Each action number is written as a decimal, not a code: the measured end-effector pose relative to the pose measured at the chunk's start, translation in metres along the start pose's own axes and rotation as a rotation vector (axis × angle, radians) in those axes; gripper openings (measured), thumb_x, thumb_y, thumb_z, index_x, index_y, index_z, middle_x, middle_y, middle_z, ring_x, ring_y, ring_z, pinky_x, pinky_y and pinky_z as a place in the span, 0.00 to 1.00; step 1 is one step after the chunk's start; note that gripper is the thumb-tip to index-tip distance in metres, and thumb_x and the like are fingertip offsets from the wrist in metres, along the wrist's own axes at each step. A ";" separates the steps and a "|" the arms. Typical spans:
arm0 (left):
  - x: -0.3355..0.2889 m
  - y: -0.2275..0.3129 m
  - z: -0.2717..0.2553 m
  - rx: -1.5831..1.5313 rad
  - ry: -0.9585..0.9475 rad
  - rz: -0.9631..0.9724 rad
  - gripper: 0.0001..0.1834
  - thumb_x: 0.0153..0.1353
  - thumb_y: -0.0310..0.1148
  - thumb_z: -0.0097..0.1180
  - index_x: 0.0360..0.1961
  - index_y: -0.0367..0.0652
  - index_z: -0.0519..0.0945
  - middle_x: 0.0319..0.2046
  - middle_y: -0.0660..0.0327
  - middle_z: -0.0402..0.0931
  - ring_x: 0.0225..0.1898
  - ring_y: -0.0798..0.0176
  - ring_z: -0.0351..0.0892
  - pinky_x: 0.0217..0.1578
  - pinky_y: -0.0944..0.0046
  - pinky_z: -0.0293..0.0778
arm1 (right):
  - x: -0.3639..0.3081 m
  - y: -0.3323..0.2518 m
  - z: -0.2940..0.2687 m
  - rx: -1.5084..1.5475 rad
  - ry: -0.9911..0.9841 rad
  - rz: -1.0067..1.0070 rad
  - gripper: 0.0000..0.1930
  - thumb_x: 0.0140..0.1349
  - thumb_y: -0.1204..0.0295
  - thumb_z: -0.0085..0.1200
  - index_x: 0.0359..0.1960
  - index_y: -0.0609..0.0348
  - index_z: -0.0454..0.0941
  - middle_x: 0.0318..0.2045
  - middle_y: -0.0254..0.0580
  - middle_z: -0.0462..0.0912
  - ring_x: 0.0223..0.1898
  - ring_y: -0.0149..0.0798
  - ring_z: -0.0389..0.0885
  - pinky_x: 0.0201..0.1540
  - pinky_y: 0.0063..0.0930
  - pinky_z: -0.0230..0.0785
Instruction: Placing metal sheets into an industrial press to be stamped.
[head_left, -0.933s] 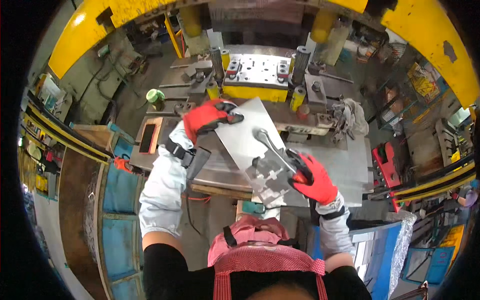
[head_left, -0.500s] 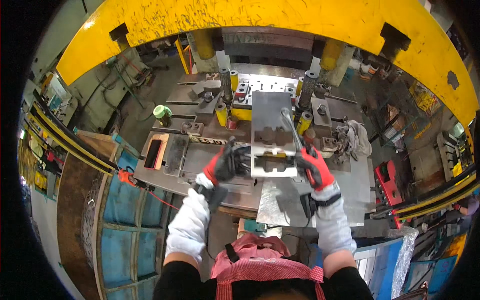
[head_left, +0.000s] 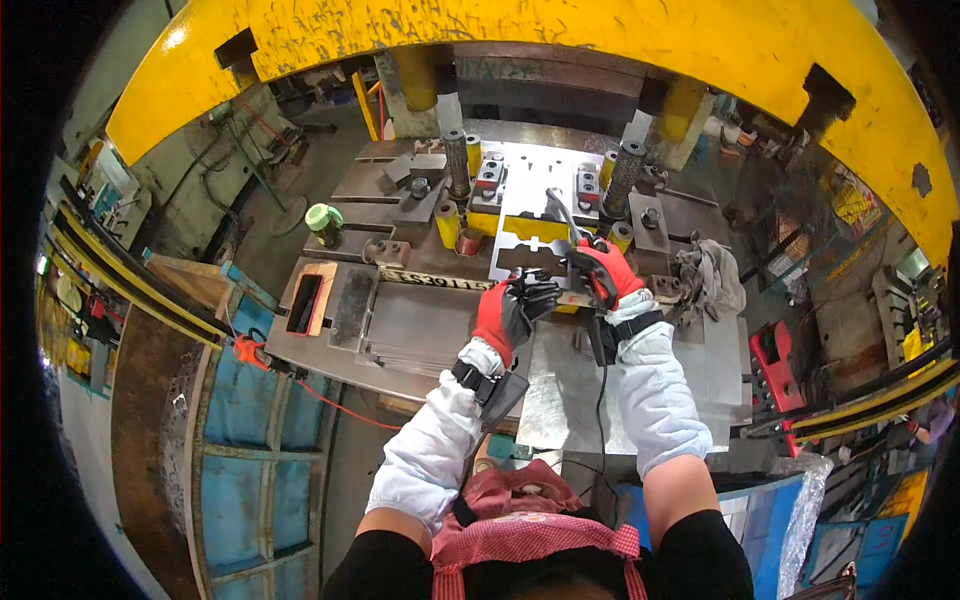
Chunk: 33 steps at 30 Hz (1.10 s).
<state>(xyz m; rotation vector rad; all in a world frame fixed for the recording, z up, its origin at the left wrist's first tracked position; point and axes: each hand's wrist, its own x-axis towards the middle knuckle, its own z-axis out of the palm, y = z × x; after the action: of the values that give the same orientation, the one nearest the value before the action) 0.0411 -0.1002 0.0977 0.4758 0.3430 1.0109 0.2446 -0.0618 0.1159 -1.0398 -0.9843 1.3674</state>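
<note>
A flat metal sheet with shaped cutouts at its near end lies on the press die, its far part shining bright. My right hand, in a red and black glove, is closed around a grey hand tool with a curved end. That end rests over the right side of the sheet; its exact kind does not show. My left hand, gloved alike, has its fingers bent together at the near edge of the sheet. Both gloved hands partly hide that edge.
Round guide posts and yellow cylinders stand around the die. A yellow press beam arches overhead. On the bed are a green-capped bottle, a phone at the left and a grey rag at the right.
The sheet has moved away from me and now lies farther into the die. My left hand has moved right to its near edge. My right hand has gone forward with the tool.
</note>
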 end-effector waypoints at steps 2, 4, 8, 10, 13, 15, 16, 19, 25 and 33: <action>0.011 -0.008 -0.003 -0.089 -0.068 -0.024 0.23 0.66 0.41 0.35 0.48 0.28 0.68 0.39 0.48 0.75 0.40 0.54 0.77 0.44 0.59 0.75 | 0.003 -0.004 -0.013 -0.203 0.019 -0.029 0.13 0.51 0.68 0.59 0.37 0.61 0.75 0.24 0.30 0.77 0.24 0.23 0.72 0.27 0.19 0.64; 0.010 -0.010 -0.005 0.086 -0.020 0.095 0.24 0.66 0.41 0.35 0.47 0.27 0.68 0.39 0.47 0.75 0.40 0.53 0.77 0.44 0.58 0.74 | -0.006 -0.006 -0.002 -0.301 0.062 -0.087 0.17 0.52 0.68 0.58 0.42 0.61 0.74 0.28 0.33 0.78 0.27 0.26 0.73 0.32 0.22 0.66; 0.009 -0.008 0.000 0.037 0.038 0.051 0.22 0.65 0.39 0.36 0.44 0.27 0.69 0.38 0.45 0.75 0.40 0.50 0.77 0.44 0.57 0.74 | -0.087 -0.016 0.007 -0.418 0.290 -0.483 0.24 0.55 0.74 0.53 0.55 0.55 0.65 0.26 0.31 0.72 0.23 0.25 0.71 0.25 0.21 0.66; 0.004 -0.001 -0.014 0.026 -0.063 0.078 0.22 0.65 0.39 0.36 0.44 0.26 0.69 0.38 0.44 0.75 0.40 0.50 0.77 0.44 0.56 0.74 | -0.147 -0.008 0.013 -0.075 0.254 -0.161 0.24 0.56 0.75 0.52 0.56 0.57 0.64 0.22 0.26 0.67 0.20 0.20 0.66 0.20 0.16 0.60; 0.008 -0.001 -0.010 -0.013 -0.076 0.057 0.21 0.64 0.38 0.37 0.44 0.26 0.69 0.38 0.43 0.74 0.40 0.48 0.76 0.44 0.55 0.74 | -0.223 0.023 -0.016 -0.116 0.389 -0.099 0.24 0.56 0.77 0.50 0.56 0.58 0.63 0.22 0.27 0.67 0.18 0.22 0.65 0.18 0.19 0.61; 0.010 -0.003 -0.002 -0.028 -0.069 0.031 0.21 0.64 0.38 0.37 0.43 0.26 0.69 0.38 0.43 0.74 0.41 0.47 0.76 0.45 0.55 0.74 | -0.265 0.080 -0.075 -0.200 0.423 0.016 0.25 0.55 0.78 0.50 0.56 0.59 0.63 0.24 0.28 0.69 0.22 0.22 0.66 0.23 0.18 0.62; 0.013 -0.006 0.007 -0.031 -0.082 0.025 0.21 0.64 0.38 0.37 0.43 0.26 0.69 0.38 0.43 0.74 0.41 0.47 0.76 0.45 0.55 0.74 | -0.285 0.119 -0.114 -0.271 0.461 -0.033 0.25 0.54 0.78 0.50 0.57 0.60 0.63 0.26 0.29 0.71 0.24 0.23 0.67 0.26 0.18 0.63; 0.005 -0.002 0.011 0.043 0.202 0.100 0.19 0.63 0.36 0.39 0.41 0.26 0.69 0.37 0.42 0.74 0.40 0.47 0.76 0.44 0.55 0.74 | -0.314 0.121 -0.118 -0.053 0.427 0.074 0.22 0.53 0.77 0.50 0.52 0.57 0.66 0.25 0.35 0.73 0.22 0.30 0.72 0.23 0.24 0.69; 0.007 0.000 0.018 0.061 0.285 0.114 0.17 0.62 0.34 0.40 0.39 0.26 0.69 0.35 0.42 0.75 0.36 0.47 0.77 0.41 0.57 0.76 | -0.312 0.130 -0.129 0.173 0.448 0.176 0.22 0.52 0.75 0.52 0.51 0.55 0.64 0.22 0.39 0.75 0.16 0.32 0.73 0.17 0.27 0.70; 0.002 0.001 0.029 0.019 0.328 0.075 0.18 0.63 0.34 0.36 0.39 0.26 0.69 0.37 0.42 0.74 0.39 0.47 0.76 0.43 0.56 0.75 | -0.315 0.147 -0.151 0.320 0.376 0.216 0.23 0.53 0.73 0.51 0.52 0.55 0.62 0.25 0.45 0.77 0.17 0.38 0.75 0.18 0.33 0.72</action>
<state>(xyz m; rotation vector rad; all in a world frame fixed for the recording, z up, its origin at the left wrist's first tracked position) 0.0550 -0.1040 0.1226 0.3409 0.6320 1.1619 0.3541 -0.3842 -0.0504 -1.1247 -0.3698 1.3814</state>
